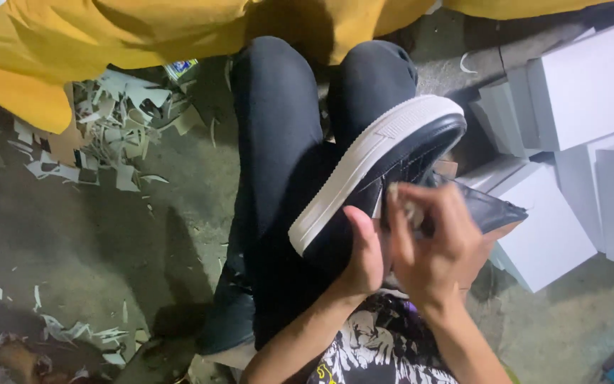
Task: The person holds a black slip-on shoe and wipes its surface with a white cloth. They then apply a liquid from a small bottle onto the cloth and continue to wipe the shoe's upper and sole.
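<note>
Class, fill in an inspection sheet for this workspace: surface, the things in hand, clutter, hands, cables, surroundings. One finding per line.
Surface: bare grey floor, dusty; the person sits with legs in dark trousers stretched out.
Things in hand: black shoe with a thick white sole, held tilted over the lap, toe pointing away.
Clutter: pale paper scraps strewn over the floor on the left side.
Hands: left hand grips the shoe at the heel end; right hand pinches something small against the shoe's upper, too blurred to name.
Cables: nothing seen.
Surroundings: white boxes stacked to the right; yellow cloth along the top.
</note>
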